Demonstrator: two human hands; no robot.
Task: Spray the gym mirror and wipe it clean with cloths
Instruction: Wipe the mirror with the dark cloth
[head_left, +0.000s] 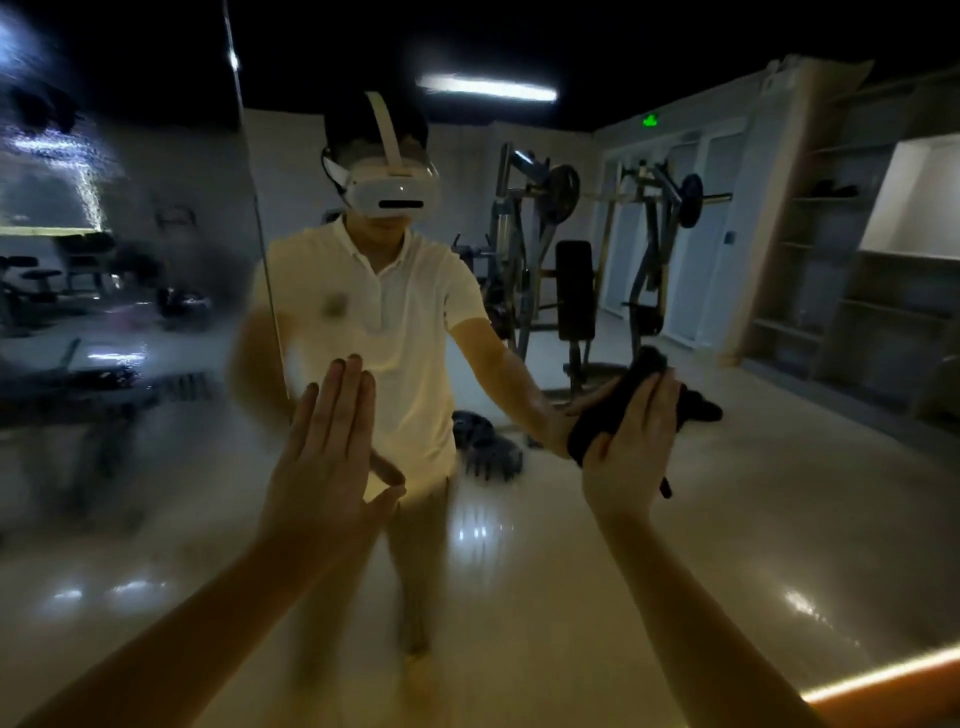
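The gym mirror (649, 545) fills the whole view, with a vertical seam (260, 260) between two panels. The left panel (104, 364) looks wet and streaky, while the right panel reflects sharply. My left hand (324, 462) lies flat against the glass near the seam, fingers straight and together, thumb spread. My right hand (631, 447) presses a dark cloth (608, 410) against the right panel, fingers straight over it; a loose end of the cloth hangs below the hand. No spray bottle is in sight.
The mirror reflects a person in a white shirt and headset, weight machines (545, 249), a bench, shelving (831, 249) at the right and a glossy floor. A lit orange strip (883, 675) runs along the lower right corner.
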